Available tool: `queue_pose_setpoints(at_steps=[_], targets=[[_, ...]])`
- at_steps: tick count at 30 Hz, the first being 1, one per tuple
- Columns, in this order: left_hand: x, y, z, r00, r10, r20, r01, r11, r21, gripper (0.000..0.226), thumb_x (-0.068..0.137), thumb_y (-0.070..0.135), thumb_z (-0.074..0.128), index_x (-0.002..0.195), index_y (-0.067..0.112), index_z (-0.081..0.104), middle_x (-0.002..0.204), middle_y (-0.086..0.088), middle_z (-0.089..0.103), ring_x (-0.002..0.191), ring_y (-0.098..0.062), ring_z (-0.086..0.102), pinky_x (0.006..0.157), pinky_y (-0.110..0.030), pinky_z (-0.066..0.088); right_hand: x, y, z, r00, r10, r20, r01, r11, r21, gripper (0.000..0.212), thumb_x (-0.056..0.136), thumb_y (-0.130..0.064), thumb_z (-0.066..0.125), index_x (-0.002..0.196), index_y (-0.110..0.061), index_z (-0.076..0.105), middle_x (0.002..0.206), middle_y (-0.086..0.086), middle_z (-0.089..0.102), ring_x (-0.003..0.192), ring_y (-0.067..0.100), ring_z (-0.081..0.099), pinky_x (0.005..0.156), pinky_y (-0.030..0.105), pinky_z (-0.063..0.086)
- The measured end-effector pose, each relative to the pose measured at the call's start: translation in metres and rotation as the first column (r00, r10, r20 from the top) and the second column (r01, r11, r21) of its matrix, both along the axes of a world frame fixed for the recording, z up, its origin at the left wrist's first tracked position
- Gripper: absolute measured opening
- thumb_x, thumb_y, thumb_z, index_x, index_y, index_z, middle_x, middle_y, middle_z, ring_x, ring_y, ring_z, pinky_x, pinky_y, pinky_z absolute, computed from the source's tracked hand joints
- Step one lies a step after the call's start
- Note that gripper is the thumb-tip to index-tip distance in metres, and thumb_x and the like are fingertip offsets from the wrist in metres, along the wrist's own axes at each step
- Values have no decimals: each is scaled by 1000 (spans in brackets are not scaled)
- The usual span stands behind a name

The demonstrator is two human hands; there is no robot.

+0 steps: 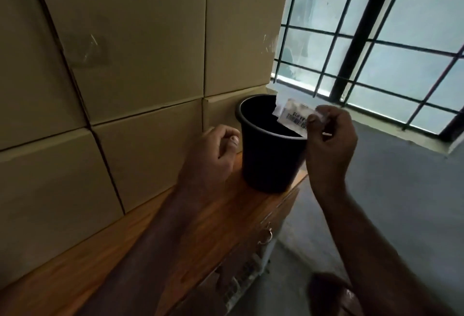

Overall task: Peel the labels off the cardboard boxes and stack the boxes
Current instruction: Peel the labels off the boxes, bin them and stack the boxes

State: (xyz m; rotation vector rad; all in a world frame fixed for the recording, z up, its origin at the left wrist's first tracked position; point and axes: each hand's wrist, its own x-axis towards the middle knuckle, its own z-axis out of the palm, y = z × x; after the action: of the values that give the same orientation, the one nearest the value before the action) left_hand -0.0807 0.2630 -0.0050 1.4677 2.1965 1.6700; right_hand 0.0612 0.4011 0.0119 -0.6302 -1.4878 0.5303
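Label (292,116) pinched in right hand (330,137) over bucket (270,155); left hand (216,151) loosely curled, empty.

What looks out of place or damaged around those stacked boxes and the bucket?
Little stands out. Leftover clear tape clings crinkled to one brown cardboard box in the stack, and more sits at the neighbouring box's right edge. The right hand pinches a peeled white barcode label over the black plastic bucket. Nothing is spilled.
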Motion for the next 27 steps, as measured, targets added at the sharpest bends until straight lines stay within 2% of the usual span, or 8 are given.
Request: queue_pose_setpoints(at_steps=[4,7,9,11,14,18,21,27], targets=[[-21,50,15,997,-71,-17,71,997,19,18,100,26,51,112,22,65,108,7,65,101,-5,60,85,-28,52,-21,53,16,953,-150,265,91,971,223,11,92,-14,58,100,-10,65,92,4,64,85,17,57,73,29,45],[-24,69,13,993,-111,-41,111,994,-5,20,100,22,53,114,18,65,111,4,62,101,-3,58,85,-18,49,-30,81,6,798,-130,589,34,985,172,17,92,-26,58,100,-14,67,97,4,67,92,22,60,77,33,44],[-24,77,7,992,-115,-45,115,993,-6,20,99,21,54,114,17,66,110,4,62,101,-5,58,86,-22,50,-29,88,-3,732,-81,676,-8,992,127,20,93,-31,59,104,-17,68,100,3,67,94,20,59,78,28,39],[-24,83,4,992,-115,-51,114,993,-17,19,98,20,55,113,16,67,109,3,62,102,-8,58,88,-26,50,-27,89,-4,753,-64,655,-36,990,137,18,92,-30,61,102,-17,70,96,2,67,91,19,59,77,27,39],[-21,92,7,994,-84,-76,80,995,-53,20,99,20,54,115,16,66,112,3,61,102,-8,58,85,-23,50,-26,95,-2,775,-25,632,-84,986,142,14,91,-24,65,96,-14,74,90,4,68,83,21,62,74,32,46],[-8,97,7,995,-29,-99,21,997,-80,21,99,24,53,116,19,65,112,5,60,104,-8,56,86,-27,51,-21,107,-1,761,66,645,-179,978,112,17,93,-19,62,100,-14,77,89,4,70,86,19,63,80,38,52],[1,100,4,996,5,-85,-13,995,-94,20,99,24,53,115,22,64,110,7,59,105,-7,55,88,-32,51,-16,121,-2,743,95,662,-220,970,107,14,91,-16,65,98,-16,77,91,2,69,87,19,63,80,36,52],[22,101,5,994,100,-51,-106,986,-130,18,100,27,51,114,28,62,111,14,57,103,0,53,83,-22,47,-4,126,-11,795,171,582,-281,954,103,11,85,-14,71,95,-17,75,89,-8,63,86,16,62,74,28,47]])
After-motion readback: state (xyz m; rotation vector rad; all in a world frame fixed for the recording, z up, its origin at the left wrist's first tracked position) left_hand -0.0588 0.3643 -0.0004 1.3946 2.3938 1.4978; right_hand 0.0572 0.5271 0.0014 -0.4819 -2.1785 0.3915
